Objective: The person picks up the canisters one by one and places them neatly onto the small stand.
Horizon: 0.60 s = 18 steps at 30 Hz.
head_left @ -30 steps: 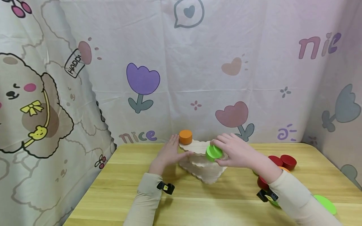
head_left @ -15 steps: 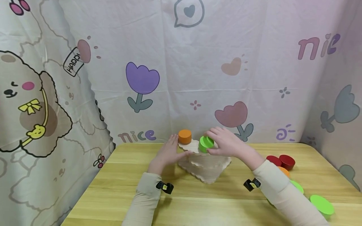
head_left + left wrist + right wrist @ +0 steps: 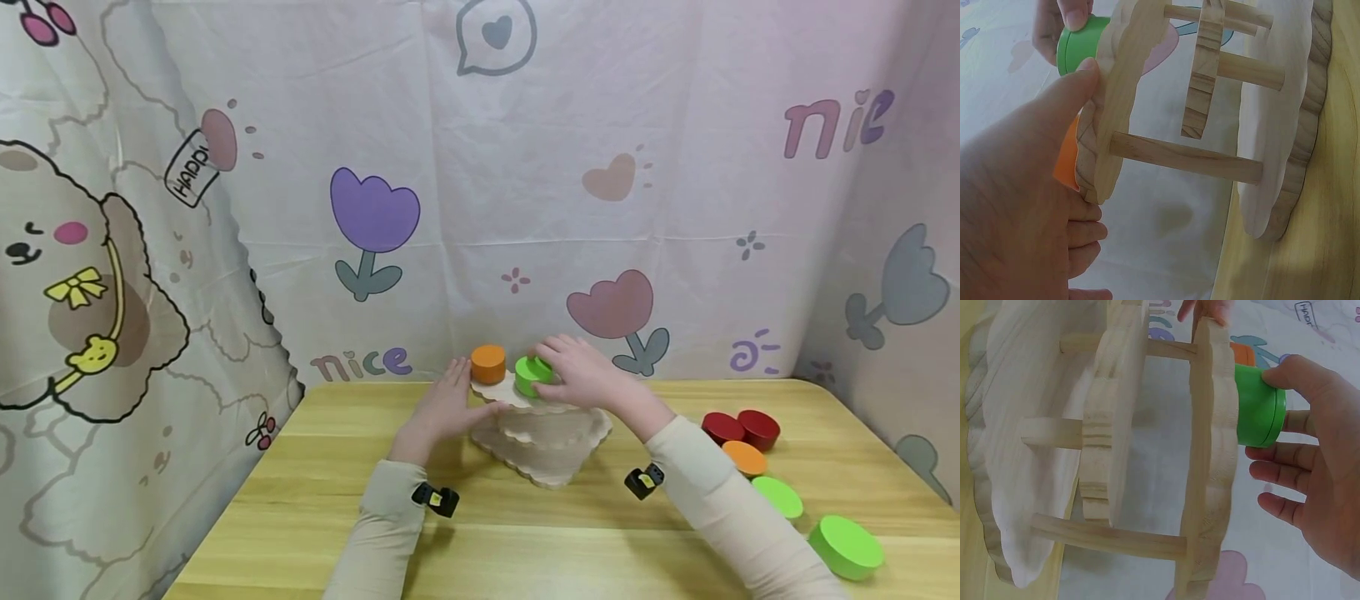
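Observation:
A tiered wooden stand (image 3: 555, 450) with scalloped edges and dowel posts stands mid-table. On its top tier (image 3: 1124, 106) is an orange round block (image 3: 488, 365), at the left corner. My left hand (image 3: 442, 412) holds that corner, thumb along one edge and fingers past the other. My right hand (image 3: 581, 379) pinches a green round block (image 3: 1260, 405) between thumb and fingers. In the right wrist view the green block's base meets the top tier's surface. It stands just right of the orange block, a small gap between them.
At the right of the table lie two red round blocks (image 3: 758, 430), an orange round block (image 3: 744, 458) and two green round blocks (image 3: 846, 547). A printed curtain (image 3: 510, 167) hangs right behind the table's back edge.
My right hand has carried the green block left and back, from the stand's right side to beside the orange block. The left hand has kept its hold on the corner.

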Each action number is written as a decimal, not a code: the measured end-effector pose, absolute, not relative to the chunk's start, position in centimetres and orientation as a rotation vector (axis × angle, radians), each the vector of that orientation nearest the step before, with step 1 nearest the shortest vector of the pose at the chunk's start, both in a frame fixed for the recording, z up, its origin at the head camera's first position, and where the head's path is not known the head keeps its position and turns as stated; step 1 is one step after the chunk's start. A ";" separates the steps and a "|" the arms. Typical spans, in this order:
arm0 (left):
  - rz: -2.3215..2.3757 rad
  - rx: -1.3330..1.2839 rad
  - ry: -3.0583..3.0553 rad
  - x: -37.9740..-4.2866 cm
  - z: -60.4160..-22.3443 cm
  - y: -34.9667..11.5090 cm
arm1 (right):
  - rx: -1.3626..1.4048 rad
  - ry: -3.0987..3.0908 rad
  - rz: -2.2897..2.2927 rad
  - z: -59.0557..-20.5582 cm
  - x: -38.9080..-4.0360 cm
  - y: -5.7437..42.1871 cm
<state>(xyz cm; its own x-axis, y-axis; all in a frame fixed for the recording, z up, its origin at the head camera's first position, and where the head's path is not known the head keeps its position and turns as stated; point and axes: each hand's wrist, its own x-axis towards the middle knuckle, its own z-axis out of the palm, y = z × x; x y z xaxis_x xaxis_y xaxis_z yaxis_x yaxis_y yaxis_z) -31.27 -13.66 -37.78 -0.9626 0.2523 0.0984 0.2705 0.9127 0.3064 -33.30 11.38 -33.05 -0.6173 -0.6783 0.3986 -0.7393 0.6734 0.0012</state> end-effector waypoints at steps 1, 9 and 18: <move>-0.497 -0.413 -3.015 -31.3 -37.8 -13.7 | 1.108 -2.526 0.237 -33.1 -33.4 11.3; -0.482 -0.415 -3.018 -31.1 -37.7 -13.7 | 1.089 -2.518 0.270 -33.9 -34.0 10.8; -0.485 -0.426 -3.001 -31.4 -38.1 -13.9 | 1.075 -2.562 0.309 -33.9 -33.9 10.5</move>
<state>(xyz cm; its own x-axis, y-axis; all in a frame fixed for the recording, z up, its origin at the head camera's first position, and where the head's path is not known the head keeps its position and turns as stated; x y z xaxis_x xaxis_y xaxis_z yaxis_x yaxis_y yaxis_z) -31.44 -13.86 -38.07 -0.9589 0.2599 0.1138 0.2826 0.9117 0.2983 -33.90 10.51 -33.88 -0.6536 -0.6464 0.3936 -0.7215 0.6892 -0.0664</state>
